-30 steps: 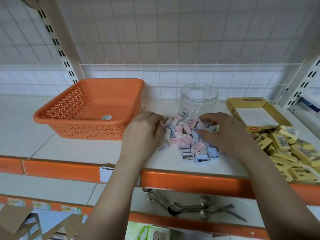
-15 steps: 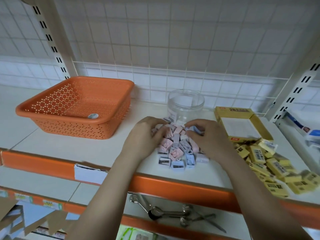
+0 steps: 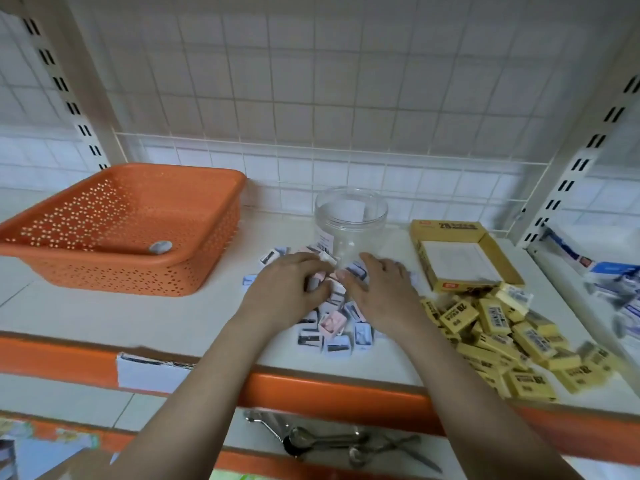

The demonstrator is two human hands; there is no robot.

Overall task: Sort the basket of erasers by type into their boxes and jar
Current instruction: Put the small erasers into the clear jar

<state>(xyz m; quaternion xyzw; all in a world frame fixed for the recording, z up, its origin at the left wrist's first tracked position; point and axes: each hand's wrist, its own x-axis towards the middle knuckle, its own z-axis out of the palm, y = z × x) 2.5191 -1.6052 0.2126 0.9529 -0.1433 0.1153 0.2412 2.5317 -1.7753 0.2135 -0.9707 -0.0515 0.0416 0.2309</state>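
A pile of small pink and blue erasers (image 3: 333,328) lies at the middle of the white shelf, in front of an open clear jar (image 3: 349,216). My left hand (image 3: 285,291) lies on the pile's left side with its fingers curled round some of the erasers. Over the right side of the pile my right hand (image 3: 379,291) rests with its fingers spread; its thumb nearly meets the left hand's fingertips. The orange perforated basket (image 3: 138,275) stands at the left with one small grey round piece (image 3: 160,247) inside. A heap of yellow erasers (image 3: 495,323) lies at the right, below an open yellow box (image 3: 446,227).
The shelf's orange front edge (image 3: 329,389) runs just below the pile. Metal spoons and tools (image 3: 322,441) lie on the lower shelf. White and blue packages (image 3: 609,271) sit on the neighbouring shelf at the far right. A wire grid backs the shelf.
Both hands have drawn together over the small erasers until their fingers almost meet. My view has shifted, so the shelf sits lower and further right in frame.
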